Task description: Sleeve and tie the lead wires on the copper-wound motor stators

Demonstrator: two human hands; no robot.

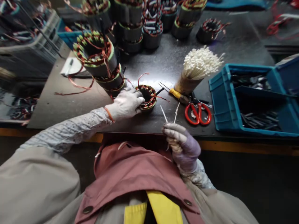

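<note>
My left hand [128,102], in a white knit glove, grips the near left side of a small motor stator [147,107] standing on the table. Copper windings and loose wire ends ring its top, and a black sleeved lead sticks out to the right. My right hand [178,141], gloved with a purple palm, is held in front of the table edge, fingers pinched on thin white cable ties [164,114] whose ends point upward in a V. Close beyond it lie red-handled scissors [198,114] and a yellow-handled tool [175,93], apart from both hands.
A dense bundle of white ties [202,62] stands in a brown holder. To the right, a blue bin [225,99] contains dark strips. Stacked stators [100,65] rise left of my left hand, with several more behind. A grey crate [46,39] is at far left.
</note>
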